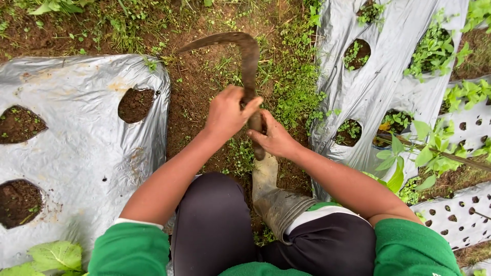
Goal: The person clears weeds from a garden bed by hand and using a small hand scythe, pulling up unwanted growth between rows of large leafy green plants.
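Both of your hands gripped the sickle, left hand wrapped around its handle, right hand pinching lower, above the weedy furrow between plastic-mulched beds.

No packages, no labels, no signs, no screens in view

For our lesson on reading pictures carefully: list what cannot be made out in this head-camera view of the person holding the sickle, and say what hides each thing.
- Sickle handle, head view: mostly covered by the left hand and right hand.
- Left leg's foot: hidden behind the left forearm.
- Rubber boot toe: hidden behind the right hand.
- Leafy plant: cut off by the bottom edge.
- Small holes in the plastic sheet: too small to see contents.
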